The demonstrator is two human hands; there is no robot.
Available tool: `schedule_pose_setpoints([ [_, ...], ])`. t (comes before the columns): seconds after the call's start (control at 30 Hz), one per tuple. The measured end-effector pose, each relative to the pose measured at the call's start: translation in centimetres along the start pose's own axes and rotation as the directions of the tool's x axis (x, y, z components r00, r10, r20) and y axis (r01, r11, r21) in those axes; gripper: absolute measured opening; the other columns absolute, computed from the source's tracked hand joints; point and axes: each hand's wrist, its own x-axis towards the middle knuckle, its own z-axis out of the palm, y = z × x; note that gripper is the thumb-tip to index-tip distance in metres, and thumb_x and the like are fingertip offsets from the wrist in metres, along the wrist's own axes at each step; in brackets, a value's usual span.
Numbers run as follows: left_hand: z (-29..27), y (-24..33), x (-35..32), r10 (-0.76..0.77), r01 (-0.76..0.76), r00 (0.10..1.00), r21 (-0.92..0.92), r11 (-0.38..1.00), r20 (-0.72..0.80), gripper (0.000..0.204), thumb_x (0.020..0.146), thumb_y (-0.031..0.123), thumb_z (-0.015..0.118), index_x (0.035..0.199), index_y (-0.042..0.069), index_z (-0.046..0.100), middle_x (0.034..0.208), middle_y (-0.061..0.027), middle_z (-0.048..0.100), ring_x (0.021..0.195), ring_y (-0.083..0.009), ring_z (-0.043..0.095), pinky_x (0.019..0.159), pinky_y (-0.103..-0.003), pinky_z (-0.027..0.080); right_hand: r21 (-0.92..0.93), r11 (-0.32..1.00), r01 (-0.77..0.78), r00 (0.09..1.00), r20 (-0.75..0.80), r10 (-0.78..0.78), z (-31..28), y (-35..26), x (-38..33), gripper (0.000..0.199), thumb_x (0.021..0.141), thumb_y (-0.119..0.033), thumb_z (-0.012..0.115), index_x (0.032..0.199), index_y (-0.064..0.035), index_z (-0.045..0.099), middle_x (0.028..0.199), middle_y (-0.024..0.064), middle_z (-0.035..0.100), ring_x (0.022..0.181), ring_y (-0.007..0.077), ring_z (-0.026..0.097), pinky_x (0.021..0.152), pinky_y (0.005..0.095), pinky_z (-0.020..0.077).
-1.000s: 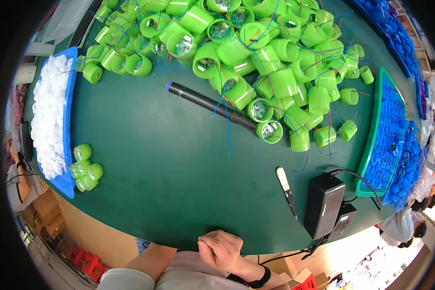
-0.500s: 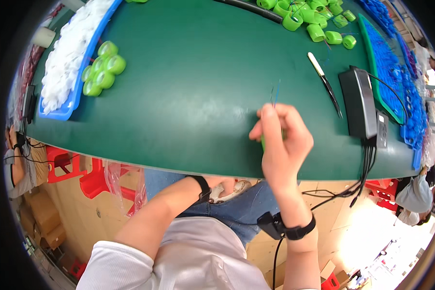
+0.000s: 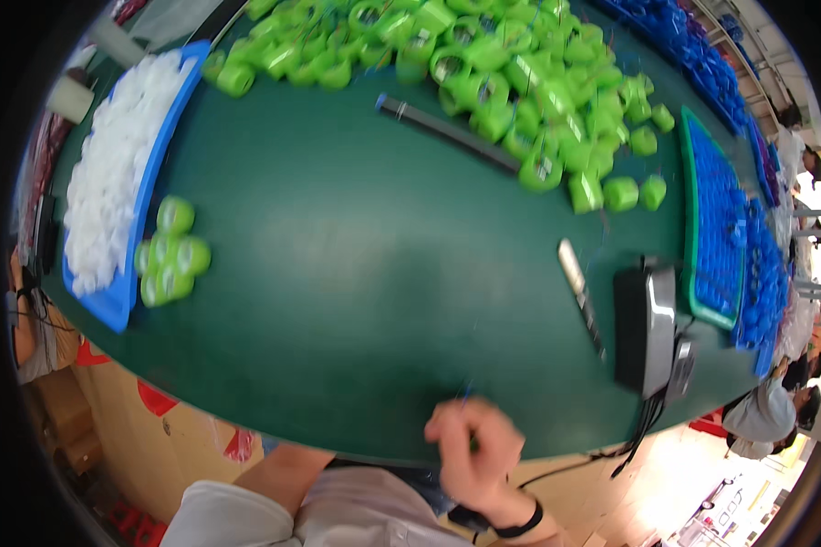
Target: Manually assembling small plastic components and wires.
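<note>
My right hand (image 3: 479, 447) is closed above the near edge of the green table (image 3: 337, 356). Its fingers curl around a small green piece that is mostly hidden, and a thin blue wire (image 3: 467, 390) sticks up past the fingertips. Of my left arm only the forearm (image 3: 287, 469) shows, and the hand is out of sight below the table edge. A slim pointed tool with a white handle and dark tip (image 3: 579, 292), like tweezers, lies to the right of my right hand. A cluster of green ring-like cylinders (image 3: 171, 255) stands at the left.
A large heap of green cylinders with thin wires (image 3: 520, 73) covers the back, beside a dark marker-like stick (image 3: 452, 135). White pieces fill a blue tray (image 3: 123, 314) at left. On the right are a black box with cables (image 3: 643, 328) and a green-rimmed tray of blue parts (image 3: 711, 237).
The view has tilted up, so more of the far table shows and things sit lower in the picture. My right hand, still closed, is nearer the table edge; my left hand has left view.
</note>
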Motion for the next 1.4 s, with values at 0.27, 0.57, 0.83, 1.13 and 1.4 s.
schedule_pose_setpoints([
  [0.27,-3.4,2.3,-2.5,0.162,-0.159,0.987,0.091,0.983,-0.025,0.054,0.069,0.034,0.074,0.105,-0.005,0.061,0.106,-0.0185,0.063,0.096,-0.0323,0.061,0.08,-0.043,0.047,-0.001,0.999,0.032,0.999,-0.012,-0.032,-0.4,0.5,-0.3,0.003,0.086,0.003,0.054,0.083,0.004,0.055,0.065,0.0085,0.062,0.052,0.0148,0.056,0.05,0.0248,0.0461],
  [0.57,0.1,4.1,-7.6,0.294,-0.238,0.936,0.266,0.934,-0.194,0.054,0.072,0.034,0.072,0.107,-0.005,0.06,0.107,-0.0193,0.063,0.096,-0.0328,0.061,0.08,-0.044,0.047,-0.016,1.0,-0.011,0.99,-0.142,0.008,0.3,0.0,0.4,0.014,0.093,-0.007,0.051,0.085,0.0043,0.056,0.063,0.0057,0.06,0.058,0.0099,0.057,0.058,0.0233,0.0465],
  [0.83,8.1,6.8,-16.3,0.383,-0.239,0.803,0.342,0.909,-0.456,0.053,0.074,0.034,0.071,0.108,-0.005,0.06,0.107,-0.0201,0.063,0.097,-0.0332,0.061,0.08,-0.044,0.047,0.109,0.992,0.063,0.988,-0.15,-0.046,2.4,0.9,0.6,0.018,0.095,-0.014,0.049,0.086,0.0002,0.055,0.059,0.0052,0.055,0.052,0.0114,0.051,0.049,0.0245,0.0408],
  [1.13,16.7,5.5,-39.0,0.734,-0.704,0.018,0.512,0.492,-0.679,0.047,0.086,0.023,0.062,0.123,-0.001,0.048,0.102,-0.0187,0.06,0.093,-0.0291,0.059,0.079,-0.038,0.048,0.224,0.969,0.105,0.983,-0.173,-0.067,1.9,1.1,-0.5,0.026,0.097,-0.026,0.034,0.082,-0.0064,0.041,0.056,0.0116,0.052,0.047,0.0178,0.05,0.048,0.0273,0.0409],
  [1.4,19.0,-2.6,-43.0,0.149,-0.59,-0.185,0.231,0.774,-0.971,0.033,0.086,0.019,0.062,0.111,-0.003,0.056,0.097,-0.0145,0.063,0.088,-0.0226,0.063,0.076,-0.033,0.051,0.199,0.978,0.06,0.986,-0.167,-0.027,1.0,1.6,0.7,0.023,0.095,-0.021,0.035,0.087,-0.0031,0.046,0.06,0.0101,0.054,0.053,0.0149,0.05,0.051,0.0256,0.0408],
])
